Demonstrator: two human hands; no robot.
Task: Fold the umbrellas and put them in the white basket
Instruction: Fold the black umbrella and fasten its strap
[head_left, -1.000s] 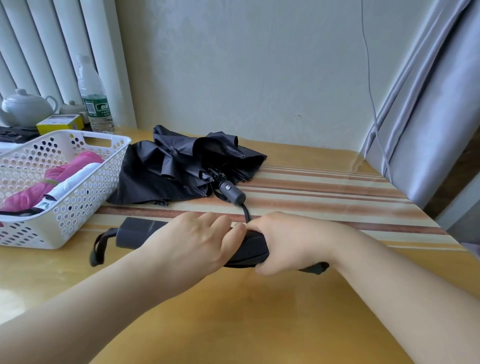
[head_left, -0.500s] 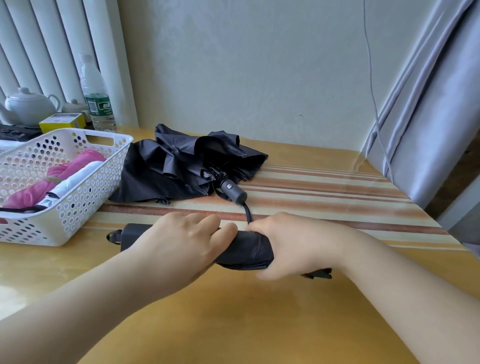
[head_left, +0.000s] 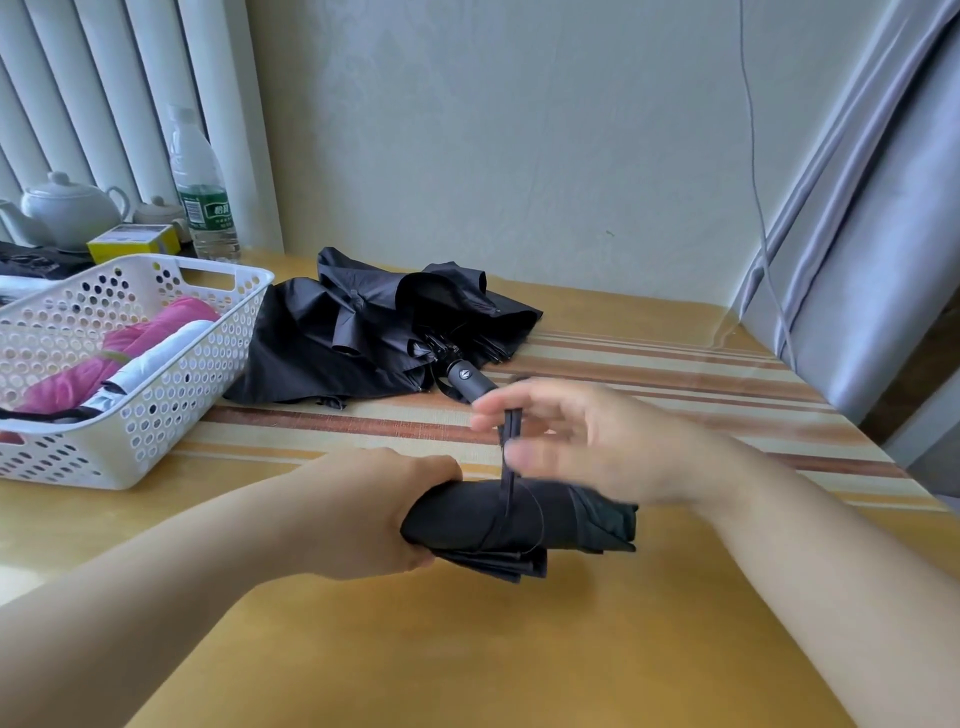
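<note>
A rolled black umbrella (head_left: 550, 525) lies across the near table. My left hand (head_left: 374, 514) grips its left end, hiding the handle. My right hand (head_left: 587, 441) is above it, blurred, pinching the umbrella's thin black strap (head_left: 511, 431) and holding it up taut. A second black umbrella (head_left: 374, 332) lies loose and unfolded farther back, its handle (head_left: 470, 382) pointing toward my hands. The white basket (head_left: 171, 384) stands at the left with a pink umbrella (head_left: 119, 353) and a white umbrella (head_left: 161, 353) inside.
A water bottle (head_left: 200, 192), a white teapot (head_left: 67, 210) and a yellow box (head_left: 132, 241) stand behind the basket. A grey curtain (head_left: 872, 249) hangs at the right by the table's edge. A striped runner (head_left: 675, 384) crosses the wooden table.
The rolled umbrella has shifted right. My right hand let go of the roll, rose and now pulls the strap upward. My left hand slid to the left end.
</note>
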